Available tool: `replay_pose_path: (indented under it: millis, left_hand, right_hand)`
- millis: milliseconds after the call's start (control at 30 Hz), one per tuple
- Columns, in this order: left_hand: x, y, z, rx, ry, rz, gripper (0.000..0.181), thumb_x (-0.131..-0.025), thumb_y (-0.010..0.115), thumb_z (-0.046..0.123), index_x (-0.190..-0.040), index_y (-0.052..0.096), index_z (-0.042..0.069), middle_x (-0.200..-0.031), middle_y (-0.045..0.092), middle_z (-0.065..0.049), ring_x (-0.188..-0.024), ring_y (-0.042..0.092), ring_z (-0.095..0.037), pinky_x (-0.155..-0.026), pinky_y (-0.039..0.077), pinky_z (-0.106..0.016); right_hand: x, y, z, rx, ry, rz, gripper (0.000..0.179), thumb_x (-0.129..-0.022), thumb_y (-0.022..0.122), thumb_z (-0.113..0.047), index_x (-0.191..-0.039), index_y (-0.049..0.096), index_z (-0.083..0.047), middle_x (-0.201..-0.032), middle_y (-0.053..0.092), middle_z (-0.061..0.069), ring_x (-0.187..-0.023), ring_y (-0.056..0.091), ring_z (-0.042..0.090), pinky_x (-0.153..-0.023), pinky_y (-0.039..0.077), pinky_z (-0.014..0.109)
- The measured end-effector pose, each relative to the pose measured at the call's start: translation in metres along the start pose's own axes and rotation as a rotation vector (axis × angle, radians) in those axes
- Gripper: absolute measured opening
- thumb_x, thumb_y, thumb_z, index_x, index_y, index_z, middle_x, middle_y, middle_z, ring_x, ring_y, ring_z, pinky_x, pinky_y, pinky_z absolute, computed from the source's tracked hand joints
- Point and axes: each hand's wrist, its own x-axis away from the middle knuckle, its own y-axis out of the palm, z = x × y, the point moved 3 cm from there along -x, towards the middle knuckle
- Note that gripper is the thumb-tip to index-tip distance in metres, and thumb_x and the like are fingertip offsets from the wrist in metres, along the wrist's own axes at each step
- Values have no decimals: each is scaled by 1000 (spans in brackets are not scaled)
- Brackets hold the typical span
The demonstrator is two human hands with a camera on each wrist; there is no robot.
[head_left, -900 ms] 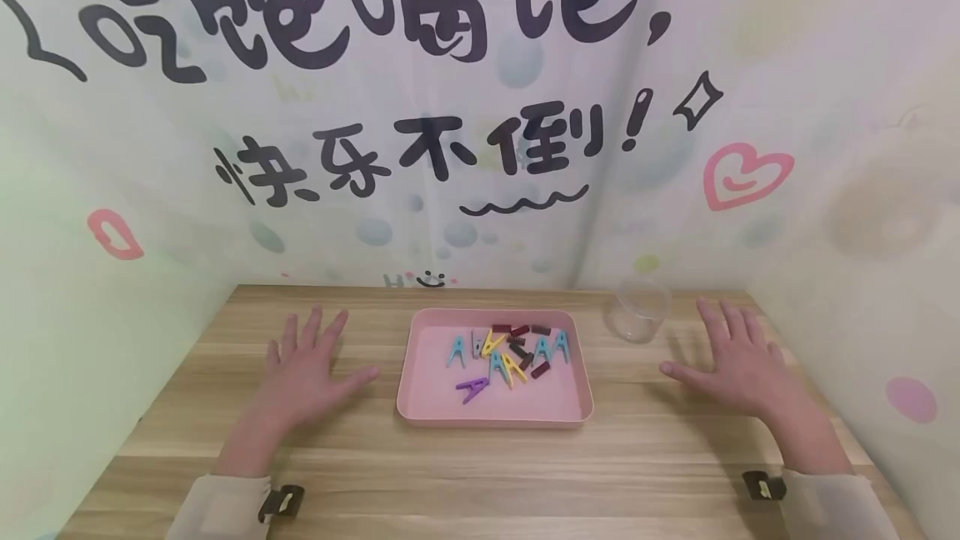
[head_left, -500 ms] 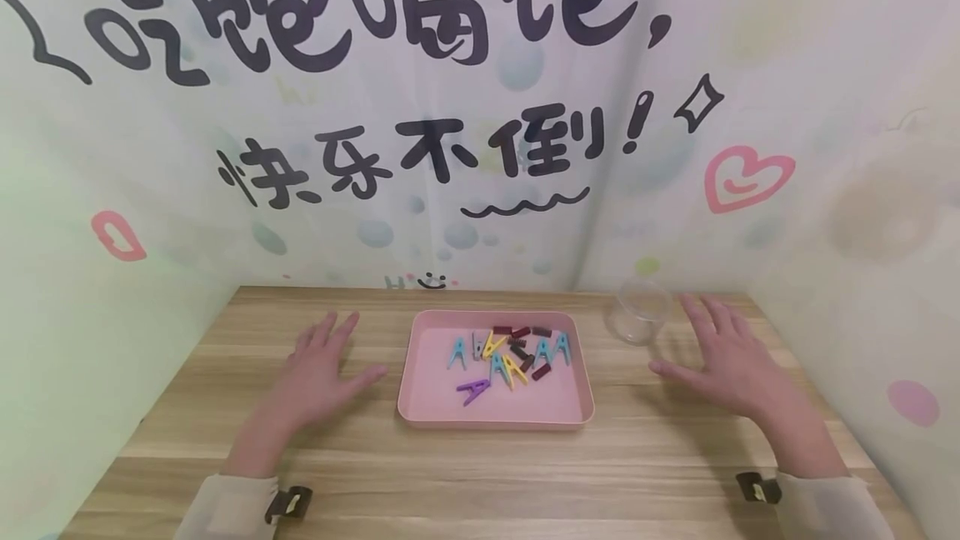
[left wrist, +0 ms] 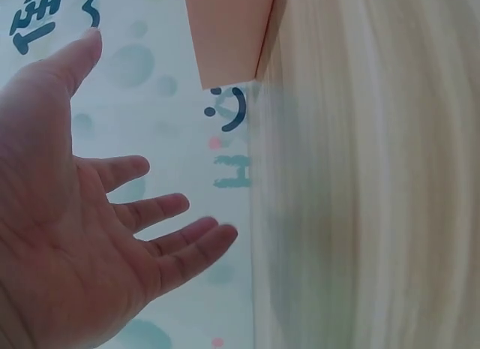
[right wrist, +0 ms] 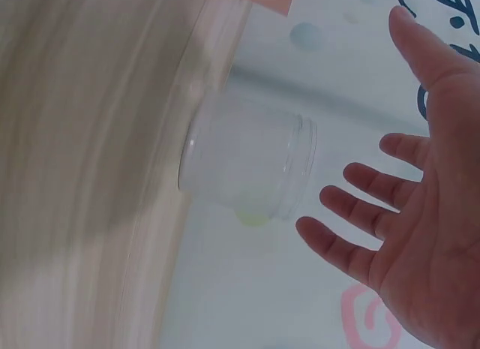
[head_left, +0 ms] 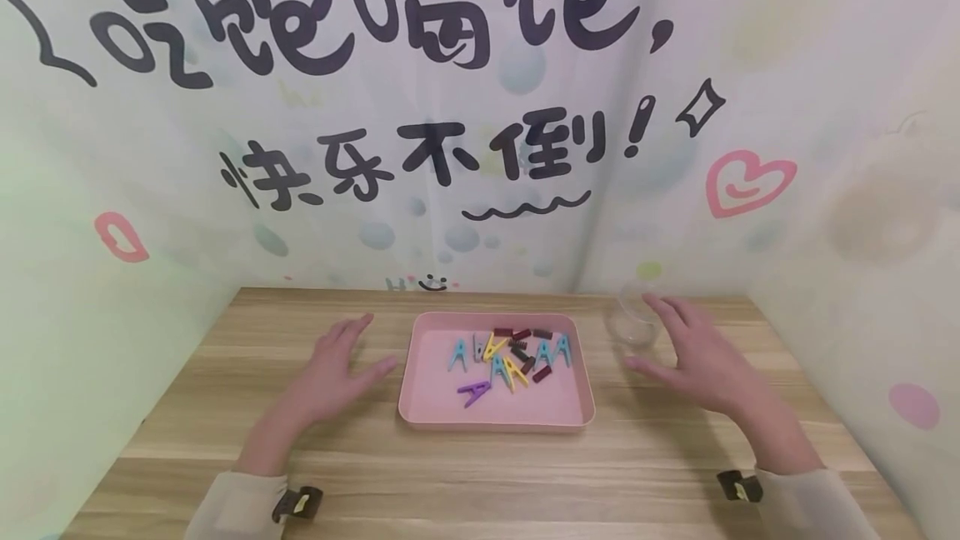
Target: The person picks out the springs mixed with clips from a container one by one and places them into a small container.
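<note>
My left hand [head_left: 337, 373] hovers left of a pink tray [head_left: 435, 407], its fingers spread and palm bare in the left wrist view. Several clothespins lie in the tray: a purple one [head_left: 474, 392], yellow ones [head_left: 514, 373] and blue ones [head_left: 459, 353]. Small dark red and blackish blocks [head_left: 542, 374] are scattered among them; their kind is too small to tell. Beside a clear, open-topped plastic jar [right wrist: 240, 154] is my right hand [head_left: 697, 357], fingers extended and nothing in its grasp. In the right wrist view the jar stands upright on the table, apart from the fingers.
The wooden table [head_left: 480, 490] meets a printed curtain [head_left: 352, 248] with large lettering at the back. More pale cloth walls [head_left: 60, 340] close in the left and right sides. A black strap mount [head_left: 298, 504] sits on each wrist.
Both hands have moved inward, the left toward the tray and the right toward the jar, now partly overlapping the jar in the head view. Tray, clothespins and jar stay put.
</note>
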Motion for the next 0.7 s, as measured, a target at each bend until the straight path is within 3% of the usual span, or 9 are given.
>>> replay_pose_path:
  millis: [233, 500, 700]
  left_hand:
    - [-5, 6, 5, 151, -7, -42, 89, -101, 65, 59, -164, 34, 5, -158, 42, -26, -132, 54, -45, -102, 53, -60]
    - [-9, 17, 8, 277, -32, -91, 80, -102, 72, 40, -163, 36, 2, -152, 49, -26, -127, 58, -39, -100, 56, -52]
    - [-11, 24, 9, 370, -71, -130, 74, -103, 73, 29, -161, 37, 0, -151, 52, -23, -128, 60, -37, -100, 57, -50]
  right_hand:
    - [-10, 10, -12, -129, -63, -11, 87, -89, 88, -35, -157, 44, -2, -152, 48, 18, -135, 49, 40, -106, 48, 64]
    - [-22, 26, -26, -231, -88, -51, 77, -90, 88, -29, -151, 51, -1, -143, 59, 17, -127, 57, 37, -103, 52, 62]
    - [-31, 38, -36, -259, -80, -68, 66, -88, 90, -26, -144, 60, -5, -137, 65, 8, -125, 59, 31, -103, 52, 60]
